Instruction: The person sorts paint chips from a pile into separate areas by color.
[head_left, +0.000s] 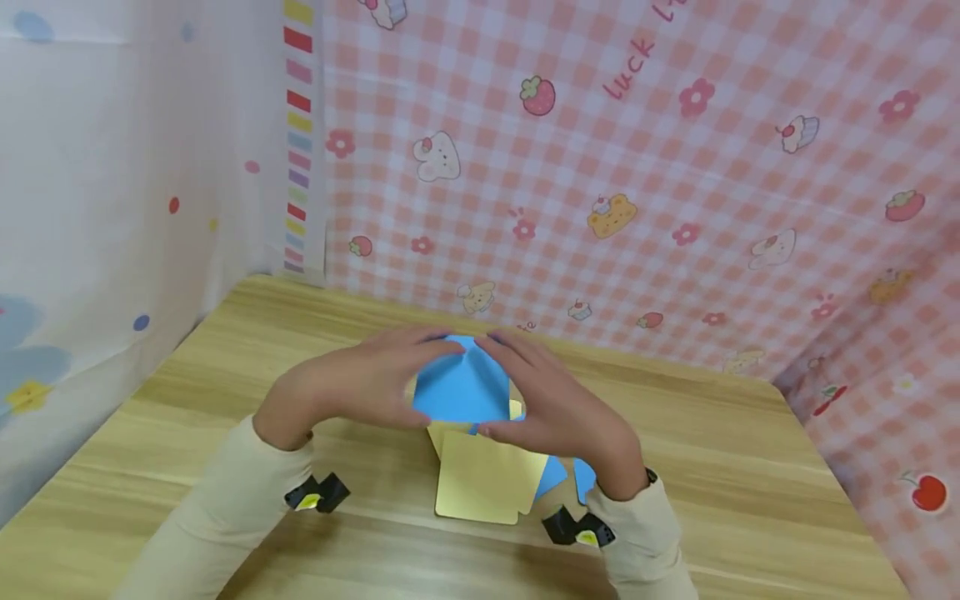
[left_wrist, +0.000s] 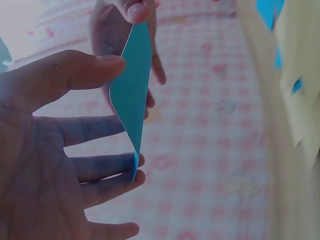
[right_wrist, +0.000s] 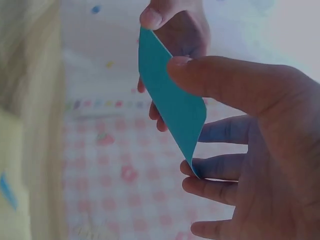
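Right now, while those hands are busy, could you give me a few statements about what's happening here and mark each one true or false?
1. The left hand and the right hand both hold one blue card. True.
2. Yellow cards lie on the table. True.
3. The blue card between the hands lies flat on the table. False: it is held up above the table.
4. A pink checked cloth hangs behind the table. True.
5. The right hand rests on the yellow cards. False: it is raised, holding the blue card.
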